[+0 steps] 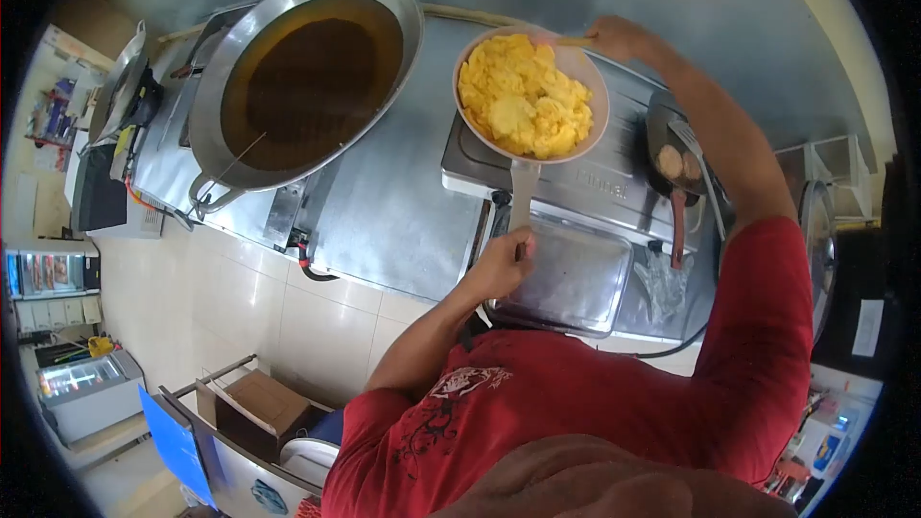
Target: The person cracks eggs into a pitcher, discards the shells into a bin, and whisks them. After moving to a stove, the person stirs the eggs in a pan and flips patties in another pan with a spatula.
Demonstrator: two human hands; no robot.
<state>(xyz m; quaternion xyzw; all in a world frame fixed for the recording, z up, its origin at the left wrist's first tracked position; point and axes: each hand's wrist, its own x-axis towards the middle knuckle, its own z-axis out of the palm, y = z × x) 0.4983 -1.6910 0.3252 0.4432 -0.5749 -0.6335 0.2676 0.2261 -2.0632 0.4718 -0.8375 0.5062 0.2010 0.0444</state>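
A light pink frying pan [602,105] full of yellow scrambled eggs [523,101] is over the left part of the silver gas stove [604,182]. My left hand [501,264] is closed around the pan's pale handle [523,197], on the side toward my body. At the pan's far right rim, my right hand [619,38] grips the light-brown handle of a spatula [574,41]. The spatula's pinkish end reaches over the rim to the eggs, and its tip is hard to make out.
To the left stands a large wok [408,34] of dark oil with a thin metal skimmer or wire across it. A small dark pan [657,120] with brownish pieces and a fork-like utensil lies right. A metal tray [566,273] and plastic bag [664,283] sit near my body.
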